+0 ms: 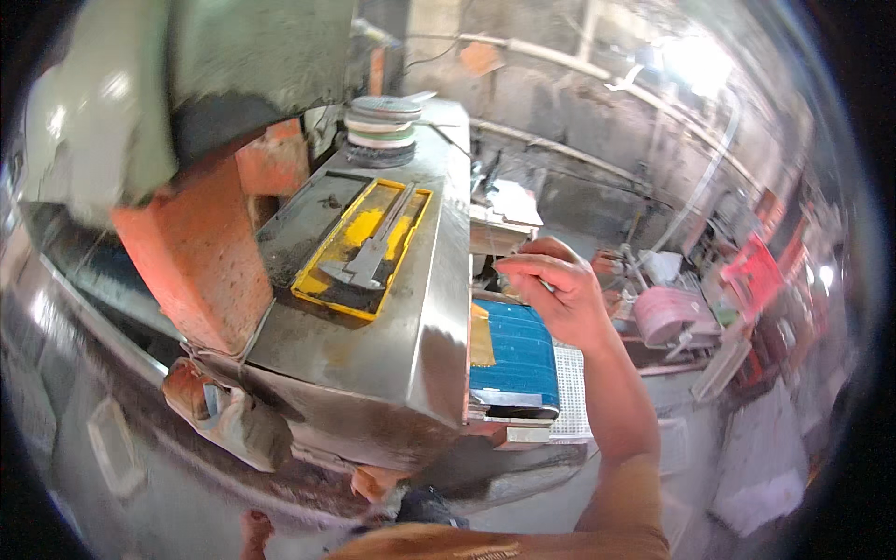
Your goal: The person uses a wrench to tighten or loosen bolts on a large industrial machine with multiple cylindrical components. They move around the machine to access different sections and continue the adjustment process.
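The person's right hand [557, 285] is hovering beyond the right edge of a metal tabletop [327, 347], apart from the blue belt-like surface [525, 347] that is showing just below it in the view. Its fingers are sitting bent with the tips near one another; whether they are meeting, or pinching something fine, cannot be told. The raised forearm is probably keeping the hand clear of the surfaces beneath. The left hand [256, 525] is hanging low by the bottom rim, apparently taking no part; blur is hiding whether its fingers are closed. On the tabletop, a vernier caliper [367, 261] is lying lengthwise in an open yellow case [359, 227], whose raised rim is presumably keeping the tool from sliding and away from the dark grit alongside. A stack of discs [383, 135] is standing at the far end, likely piled to save room. A brownish piece [482, 336] is resting on the blue surface, near its left side. At the near left corner, a cloth bundle [229, 415] is hanging beside the orange post [201, 266], seemingly secured there by cord [245, 353].
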The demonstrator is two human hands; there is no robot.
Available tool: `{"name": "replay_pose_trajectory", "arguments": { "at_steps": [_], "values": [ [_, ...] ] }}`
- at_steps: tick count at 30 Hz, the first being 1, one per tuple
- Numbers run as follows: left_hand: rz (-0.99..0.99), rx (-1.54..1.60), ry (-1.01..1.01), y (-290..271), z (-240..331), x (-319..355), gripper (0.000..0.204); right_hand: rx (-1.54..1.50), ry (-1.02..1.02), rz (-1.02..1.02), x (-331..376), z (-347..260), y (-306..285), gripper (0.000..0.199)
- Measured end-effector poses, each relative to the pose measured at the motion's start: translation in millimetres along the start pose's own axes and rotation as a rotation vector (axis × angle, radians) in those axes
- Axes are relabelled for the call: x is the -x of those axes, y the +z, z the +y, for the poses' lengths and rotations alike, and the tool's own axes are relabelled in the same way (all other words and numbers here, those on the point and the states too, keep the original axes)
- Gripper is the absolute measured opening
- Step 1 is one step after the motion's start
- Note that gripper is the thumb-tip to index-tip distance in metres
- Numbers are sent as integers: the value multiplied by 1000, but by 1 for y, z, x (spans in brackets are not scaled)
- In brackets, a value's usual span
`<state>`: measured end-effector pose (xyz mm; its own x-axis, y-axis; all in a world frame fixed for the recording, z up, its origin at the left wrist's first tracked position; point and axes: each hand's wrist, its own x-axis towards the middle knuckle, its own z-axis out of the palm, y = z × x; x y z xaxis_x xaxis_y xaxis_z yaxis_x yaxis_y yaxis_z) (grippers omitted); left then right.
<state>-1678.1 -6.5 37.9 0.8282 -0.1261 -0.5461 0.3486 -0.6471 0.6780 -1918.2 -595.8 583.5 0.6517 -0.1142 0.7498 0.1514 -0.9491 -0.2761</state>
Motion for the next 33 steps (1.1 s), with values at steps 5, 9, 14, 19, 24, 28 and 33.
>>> {"name": "replay_pose_trajectory", "arguments": {
  "at_steps": [5,9,14,19,24,28,33],
  "values": [
    [220,140,-27,-7,76,143,9,-75,-244,-268,-81,43,6,18],
    [448,357,-302,7,26,216,8,85,-460,-468,-130,49,24,18],
    [604,653,-697,47,-78,300,11,232,-800,-527,-161,50,53,11],
    [612,579,-668,100,-82,327,11,324,-852,-717,-176,46,68,6],
    [484,483,-513,103,-20,278,11,150,-819,-841,-189,53,63,10],
    [457,430,-455,81,2,252,12,83,-837,-758,-200,46,63,13],
    [472,405,-374,79,-7,230,13,52,-835,-851,-206,34,82,17]
  ]
}}
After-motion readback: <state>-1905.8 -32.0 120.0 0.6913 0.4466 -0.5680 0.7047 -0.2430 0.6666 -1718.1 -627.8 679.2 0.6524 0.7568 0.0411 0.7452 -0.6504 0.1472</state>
